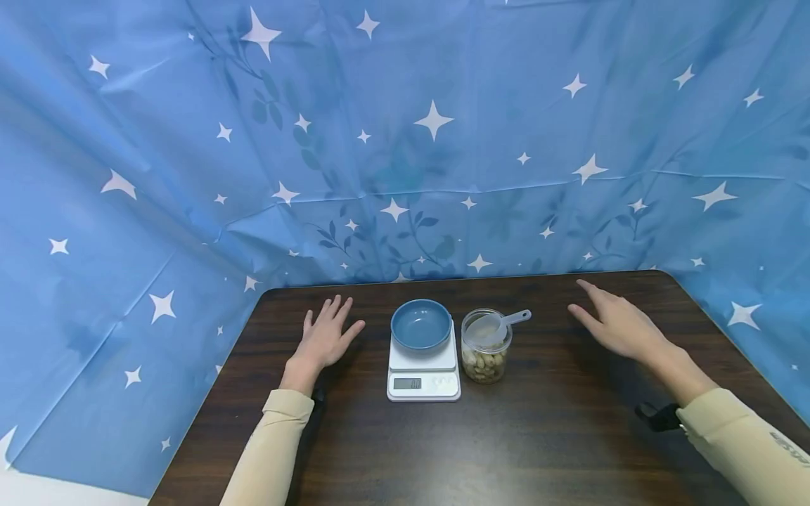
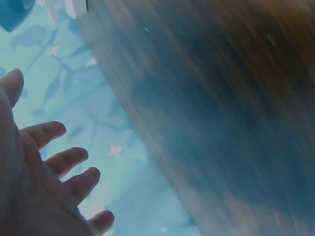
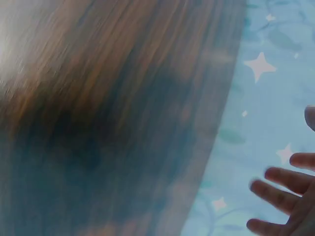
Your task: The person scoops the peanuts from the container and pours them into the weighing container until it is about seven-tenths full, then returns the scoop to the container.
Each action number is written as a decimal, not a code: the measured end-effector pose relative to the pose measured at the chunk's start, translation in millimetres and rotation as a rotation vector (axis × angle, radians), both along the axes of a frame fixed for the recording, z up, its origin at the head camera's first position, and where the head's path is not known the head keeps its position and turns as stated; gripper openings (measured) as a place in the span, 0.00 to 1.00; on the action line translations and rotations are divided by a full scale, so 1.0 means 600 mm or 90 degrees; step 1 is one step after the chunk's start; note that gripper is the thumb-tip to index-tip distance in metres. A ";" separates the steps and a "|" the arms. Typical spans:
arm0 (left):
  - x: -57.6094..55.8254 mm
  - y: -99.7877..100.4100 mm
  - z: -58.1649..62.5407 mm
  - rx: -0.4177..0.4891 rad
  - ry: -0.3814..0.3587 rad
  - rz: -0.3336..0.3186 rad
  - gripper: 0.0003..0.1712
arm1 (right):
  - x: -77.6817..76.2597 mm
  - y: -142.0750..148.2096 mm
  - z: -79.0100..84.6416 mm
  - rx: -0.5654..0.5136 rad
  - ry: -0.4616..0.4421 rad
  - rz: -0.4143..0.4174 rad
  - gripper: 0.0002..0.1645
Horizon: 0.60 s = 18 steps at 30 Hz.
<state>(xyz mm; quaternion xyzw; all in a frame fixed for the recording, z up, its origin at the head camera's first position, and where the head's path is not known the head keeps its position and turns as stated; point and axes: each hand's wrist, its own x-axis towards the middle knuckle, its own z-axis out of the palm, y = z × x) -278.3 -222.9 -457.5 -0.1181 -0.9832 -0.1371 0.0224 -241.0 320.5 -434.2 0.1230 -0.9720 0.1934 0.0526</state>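
Note:
On a white kitchen scale (image 1: 422, 385) with a small display sits a round blue bowl (image 1: 420, 325). Right beside the scale stands a clear jar (image 1: 484, 365) with nuts in its lower part, which look like pistachios. A pale scoop (image 1: 490, 329) lies across the jar's mouth, its handle pointing right. My left hand (image 1: 324, 339) is left of the scale with fingers spread, holding nothing. Out to the right of the jar, my right hand (image 1: 623, 325) is extended, also holding nothing. Both wrist views show spread fingers, the left hand (image 2: 44, 182) and the right hand (image 3: 290, 191).
The dark wood table (image 1: 506, 450) has its back edge against a blue curtain (image 1: 405, 161) with white stars. A black wrist strap (image 1: 658, 416) shows at the right cuff. In the left wrist view, part of the blue bowl (image 2: 14, 12) appears at the top corner.

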 end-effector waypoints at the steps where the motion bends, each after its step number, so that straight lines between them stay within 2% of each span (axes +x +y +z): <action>1: 0.000 0.005 0.001 0.004 0.010 -0.004 0.42 | 0.002 -0.007 0.004 -0.003 0.014 0.002 0.44; 7: 0.004 0.033 0.005 0.040 0.060 -0.027 0.40 | 0.018 -0.045 0.027 -0.050 0.088 0.023 0.32; 12: 0.015 0.067 0.012 0.051 0.084 -0.068 0.40 | 0.033 -0.077 0.036 -0.127 0.141 0.046 0.23; 18: 0.031 0.113 0.021 0.060 0.112 -0.116 0.40 | 0.051 -0.114 0.047 -0.208 0.162 0.060 0.20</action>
